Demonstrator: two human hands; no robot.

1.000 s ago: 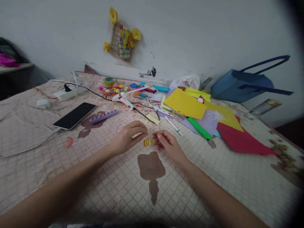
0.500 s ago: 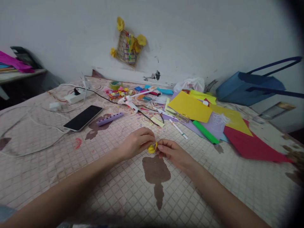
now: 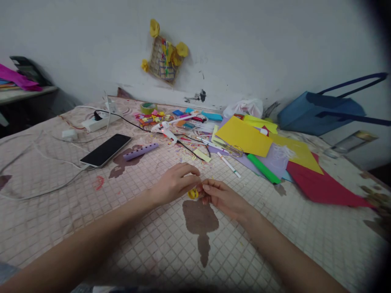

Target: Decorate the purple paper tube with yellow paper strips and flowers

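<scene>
- Left hand (image 3: 175,185) – fingers curled in narrow, thumb and forefinger pinched on the small yellow paper curl (image 3: 193,194) from its left side.
- Right hand (image 3: 221,197) – same pinch from the right side, fingertips closed on the curl, other fingers tucked under.
- The two hands meet at the curl; it sits between the fingertips, low over the checked cloth (image 3: 146,244). Can't tell if it touches the cloth.
- Curl is directly above the near-side brown patch (image 3: 200,217) in the cloth, mid-table, close to the person.
- Both forearms come in from the bottom edge, bare, resting on or just over the cloth.
- Beyond the left hand: purple ridged stick (image 3: 141,151), then a black phone (image 3: 106,150) face up with a white cable running off it.
- Further back on the left: white power strip (image 3: 99,120) with a black plug in it.
- Behind the hands: white glue gun (image 3: 165,131) on its side, black cord trailing toward the right, paper scraps around it.
- Right of the hands, well apart: white pen (image 3: 229,165), green marker (image 3: 264,169), scissors (image 3: 232,149) on the sheet pile.
- Sheet pile: yellow sheet (image 3: 244,137) on top, red sheet (image 3: 324,187) at the near right edge.
- Blue bag (image 3: 320,112) against the wall, far right.
- Tape roll (image 3: 148,108) at the back edge of the table.
- Woven ornament with yellow flowers (image 3: 165,57) is fixed to the wall above it.
</scene>
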